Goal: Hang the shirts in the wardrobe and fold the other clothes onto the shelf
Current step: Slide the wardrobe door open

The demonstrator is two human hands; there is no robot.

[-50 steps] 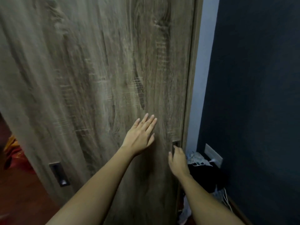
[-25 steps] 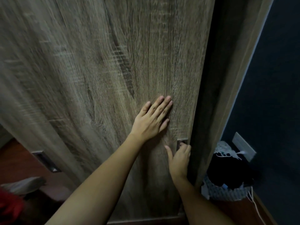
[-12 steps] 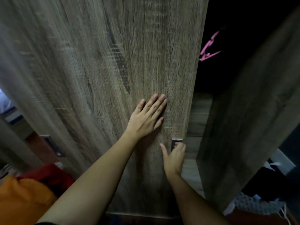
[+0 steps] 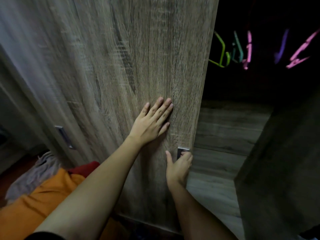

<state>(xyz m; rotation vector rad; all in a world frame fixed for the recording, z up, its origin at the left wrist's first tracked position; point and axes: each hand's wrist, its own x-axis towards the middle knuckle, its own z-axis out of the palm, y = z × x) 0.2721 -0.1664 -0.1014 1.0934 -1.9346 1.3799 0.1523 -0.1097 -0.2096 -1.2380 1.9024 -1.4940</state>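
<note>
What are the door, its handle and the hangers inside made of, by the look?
Door: matt wood-grain board, perhaps laminate rather than solid wood; blur leaves it open. Handle: recessed pull, silvery metal by its bright rim. Hangers: probably plastic, given vivid green, teal, pink and purple colours and thin frames; blurred.
</note>
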